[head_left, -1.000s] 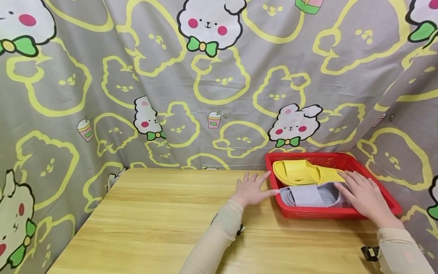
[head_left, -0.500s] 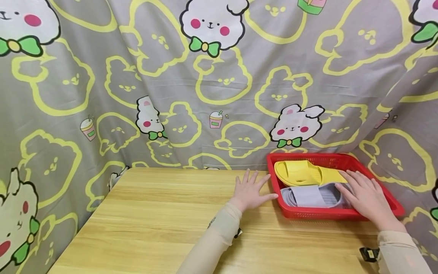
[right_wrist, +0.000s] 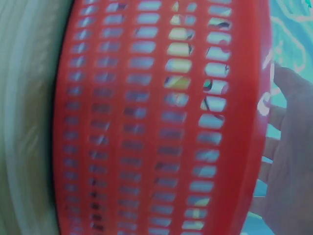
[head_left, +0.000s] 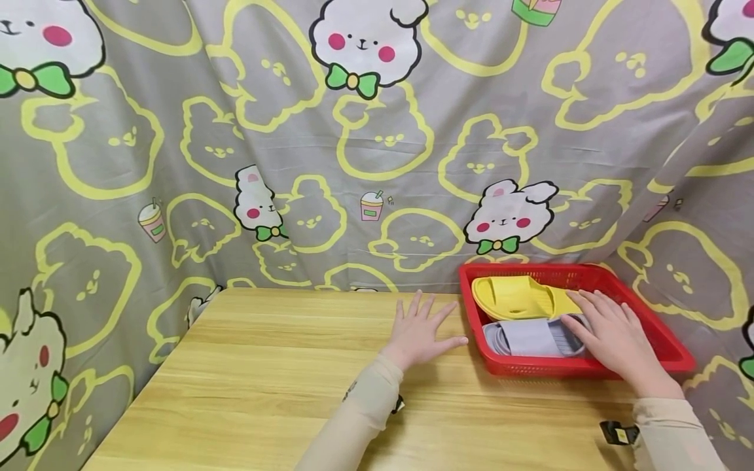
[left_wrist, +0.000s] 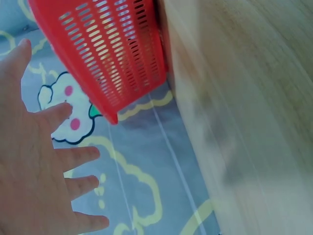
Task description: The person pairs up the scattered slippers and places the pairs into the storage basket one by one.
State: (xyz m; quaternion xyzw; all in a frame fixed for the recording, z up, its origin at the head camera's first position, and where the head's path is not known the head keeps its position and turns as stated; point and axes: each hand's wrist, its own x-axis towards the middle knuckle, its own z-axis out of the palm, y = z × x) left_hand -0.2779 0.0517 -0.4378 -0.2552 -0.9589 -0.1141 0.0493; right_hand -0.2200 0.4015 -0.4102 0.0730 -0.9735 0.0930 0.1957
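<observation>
A red perforated basket (head_left: 554,367) stands at the back right of the table. Inside it lie a yellow slipper (head_left: 512,297) at the back and a grey slipper (head_left: 533,338) in front. My right hand (head_left: 615,337) is over the basket's front right part, fingers spread and extended, covering the right ends of both slippers. To the left of the basket, my left hand (head_left: 417,335) has its fingers spread wide, apart from the rim and holding nothing. The left wrist view shows that palm (left_wrist: 29,166) beside the basket's slotted wall (left_wrist: 112,54).
The wooden table (head_left: 265,366) reaches back to a grey curtain (head_left: 400,157) with cartoon prints, which also hangs on both sides. Small black devices sit at the wrists, one by the right sleeve (head_left: 677,432).
My left hand has drawn back a little to the left, away from the basket's rim. My right hand has shifted slightly left over the slippers, while the basket stays in place.
</observation>
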